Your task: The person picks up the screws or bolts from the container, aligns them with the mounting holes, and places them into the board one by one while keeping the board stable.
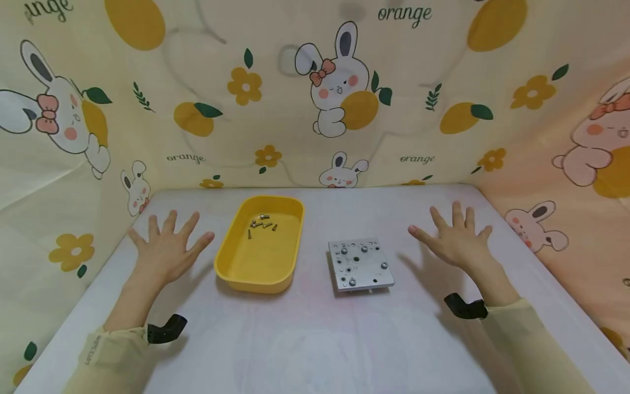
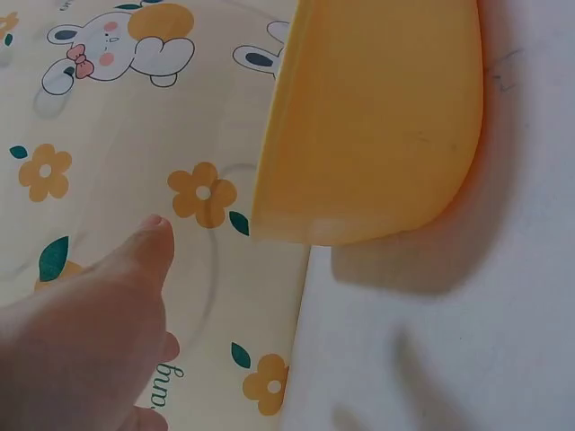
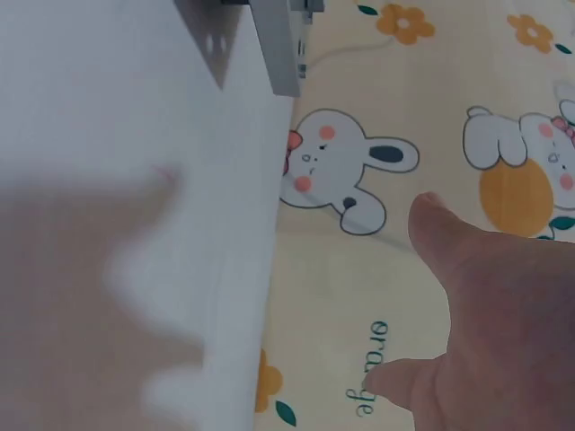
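Bunny-and-orange print cloth walls in a white table on three sides. On it, left of centre, a yellow tray w/ a few small screws loose at its far end; just right of that, apart from it, a grey metal plate lying flat, several screws already seated in its holes. Left hand spread wide, palm down, beside the tray, holding nothing; right hand same, fingers fanned, well right of the plate. Looks like a ready pose, no part picked yet. Next move prob calls for a fine pinch on one tiny screw in the tray, then lining it up over a free hole.
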A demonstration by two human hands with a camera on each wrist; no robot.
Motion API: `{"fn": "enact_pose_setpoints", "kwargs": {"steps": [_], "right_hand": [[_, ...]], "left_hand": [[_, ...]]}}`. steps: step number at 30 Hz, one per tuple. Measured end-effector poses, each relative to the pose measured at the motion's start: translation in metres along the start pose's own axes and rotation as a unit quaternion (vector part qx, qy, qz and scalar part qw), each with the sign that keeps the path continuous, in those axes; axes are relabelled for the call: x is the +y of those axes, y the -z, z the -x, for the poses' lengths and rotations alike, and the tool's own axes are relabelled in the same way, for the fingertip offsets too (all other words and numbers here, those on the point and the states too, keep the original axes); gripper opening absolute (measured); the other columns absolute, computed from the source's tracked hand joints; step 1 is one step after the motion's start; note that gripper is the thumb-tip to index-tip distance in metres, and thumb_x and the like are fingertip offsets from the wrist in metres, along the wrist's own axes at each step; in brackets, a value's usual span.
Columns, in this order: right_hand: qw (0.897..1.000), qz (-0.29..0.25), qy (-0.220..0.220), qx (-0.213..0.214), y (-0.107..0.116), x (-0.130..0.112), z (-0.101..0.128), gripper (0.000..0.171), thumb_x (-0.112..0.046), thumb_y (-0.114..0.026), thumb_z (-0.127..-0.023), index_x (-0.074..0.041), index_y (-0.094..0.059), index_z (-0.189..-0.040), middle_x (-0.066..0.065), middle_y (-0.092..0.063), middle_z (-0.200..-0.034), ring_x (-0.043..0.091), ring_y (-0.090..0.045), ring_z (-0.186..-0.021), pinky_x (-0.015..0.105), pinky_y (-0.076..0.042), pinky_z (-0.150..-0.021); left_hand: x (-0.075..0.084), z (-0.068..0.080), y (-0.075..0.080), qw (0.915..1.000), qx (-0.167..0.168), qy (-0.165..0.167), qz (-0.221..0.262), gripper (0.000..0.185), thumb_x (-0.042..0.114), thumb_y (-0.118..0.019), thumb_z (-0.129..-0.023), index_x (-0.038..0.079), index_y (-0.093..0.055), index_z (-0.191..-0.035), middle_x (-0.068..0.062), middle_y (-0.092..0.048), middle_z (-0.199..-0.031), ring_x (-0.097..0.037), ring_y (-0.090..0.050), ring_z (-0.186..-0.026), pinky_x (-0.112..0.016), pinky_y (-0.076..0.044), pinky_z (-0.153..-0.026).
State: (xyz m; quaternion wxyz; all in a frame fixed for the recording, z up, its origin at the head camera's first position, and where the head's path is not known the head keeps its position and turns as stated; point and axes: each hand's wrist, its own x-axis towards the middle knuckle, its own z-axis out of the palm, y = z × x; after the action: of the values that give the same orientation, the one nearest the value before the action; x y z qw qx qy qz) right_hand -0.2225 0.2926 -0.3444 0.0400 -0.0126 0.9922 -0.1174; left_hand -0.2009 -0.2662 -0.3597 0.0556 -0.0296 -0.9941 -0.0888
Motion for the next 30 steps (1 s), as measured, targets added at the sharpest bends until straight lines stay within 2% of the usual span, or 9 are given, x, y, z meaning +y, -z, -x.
{"fn": "enact_pose_setpoints", "kwargs": {"steps": [3,7,10,12,15,19,21,25,30], "right_hand": [[1.000,-0.007,-0.001,0.012,-0.004,0.000,0.000,0.101,-0.077,-0.030,-0.091,-0.002,-0.014,-0.156,0.041,0.012,-0.150,0.062,0.013,-0.134,0.084,0.007,-0.090],[0.996,-0.058,0.020,0.070,-0.012,-0.004,0.002,0.091,-0.067,-0.037,-0.096,0.007,-0.028,-0.149,0.043,-0.013,-0.149,0.062,-0.012,-0.134,0.079,-0.012,-0.097],[0.984,-0.126,0.051,0.114,-0.017,-0.010,0.003,0.075,-0.053,-0.046,-0.100,0.011,-0.042,-0.140,0.038,-0.036,-0.140,0.056,-0.033,-0.128,0.069,-0.029,-0.097],[0.973,-0.190,0.058,0.115,-0.019,-0.016,0.005,0.065,-0.046,-0.052,-0.100,0.009,-0.050,-0.134,0.032,-0.049,-0.133,0.049,-0.044,-0.122,0.061,-0.039,-0.095],[0.946,-0.319,0.041,0.053,-0.024,-0.028,0.006,0.057,-0.040,-0.058,-0.099,0.006,-0.054,-0.131,0.026,-0.057,-0.127,0.041,-0.055,-0.113,0.049,-0.049,-0.088],[0.881,-0.469,-0.011,-0.058,-0.033,-0.042,0.006,0.052,-0.030,-0.060,-0.099,0.008,-0.051,-0.133,0.024,-0.058,-0.127,0.033,-0.061,-0.107,0.037,-0.053,-0.086],[0.857,-0.507,-0.027,-0.088,-0.039,-0.046,0.005,0.049,-0.022,-0.061,-0.099,0.010,-0.049,-0.134,0.023,-0.059,-0.126,0.030,-0.064,-0.102,0.035,-0.054,-0.085],[0.829,-0.548,-0.044,-0.103,-0.048,-0.047,0.002,0.044,-0.011,-0.063,-0.096,0.010,-0.051,-0.133,0.016,-0.064,-0.116,0.020,-0.066,-0.093,0.033,-0.054,-0.082],[0.827,-0.550,-0.055,-0.100,-0.056,-0.046,0.000,0.048,-0.008,-0.068,-0.091,0.005,-0.053,-0.134,0.008,-0.068,-0.103,0.015,-0.064,-0.086,0.032,-0.054,-0.079]], "left_hand": [[0.001,-0.001,-0.001,1.0000,-0.004,-0.005,0.005,0.086,0.072,-0.025,-0.095,0.010,-0.030,-0.154,-0.038,-0.015,-0.151,-0.067,-0.002,-0.132,-0.081,0.014,-0.091],[0.003,0.000,0.000,0.9988,-0.006,-0.022,0.044,0.083,0.066,-0.026,-0.099,0.004,-0.028,-0.154,-0.036,-0.020,-0.151,-0.062,-0.014,-0.133,-0.079,-0.003,-0.099],[0.006,0.002,0.002,0.9927,-0.009,-0.042,0.113,0.080,0.060,-0.032,-0.101,-0.002,-0.028,-0.152,-0.034,-0.026,-0.150,-0.055,-0.023,-0.134,-0.071,-0.016,-0.104],[0.009,0.003,0.004,0.9868,-0.009,-0.052,0.153,0.078,0.057,-0.036,-0.102,-0.003,-0.030,-0.151,-0.032,-0.030,-0.149,-0.051,-0.027,-0.135,-0.066,-0.022,-0.105],[0.015,0.003,0.007,0.9789,-0.007,-0.057,0.196,0.075,0.055,-0.038,-0.102,-0.003,-0.032,-0.150,-0.029,-0.033,-0.149,-0.048,-0.032,-0.134,-0.065,-0.027,-0.104],[0.020,0.002,0.009,0.9697,0.014,-0.066,0.235,0.068,0.050,-0.040,-0.103,-0.002,-0.037,-0.147,-0.025,-0.039,-0.147,-0.044,-0.041,-0.129,-0.063,-0.035,-0.100],[0.022,0.000,0.009,0.9659,0.022,-0.070,0.248,0.065,0.048,-0.041,-0.104,-0.002,-0.039,-0.145,-0.023,-0.042,-0.145,-0.043,-0.043,-0.128,-0.061,-0.036,-0.100],[0.026,-0.003,0.010,0.9628,0.024,-0.074,0.259,0.061,0.046,-0.041,-0.104,-0.001,-0.044,-0.142,-0.022,-0.045,-0.143,-0.041,-0.045,-0.126,-0.059,-0.038,-0.100],[0.031,-0.005,0.011,0.9614,0.020,-0.069,0.266,0.059,0.047,-0.041,-0.104,0.001,-0.048,-0.140,-0.021,-0.047,-0.140,-0.039,-0.047,-0.124,-0.057,-0.041,-0.099]]}}
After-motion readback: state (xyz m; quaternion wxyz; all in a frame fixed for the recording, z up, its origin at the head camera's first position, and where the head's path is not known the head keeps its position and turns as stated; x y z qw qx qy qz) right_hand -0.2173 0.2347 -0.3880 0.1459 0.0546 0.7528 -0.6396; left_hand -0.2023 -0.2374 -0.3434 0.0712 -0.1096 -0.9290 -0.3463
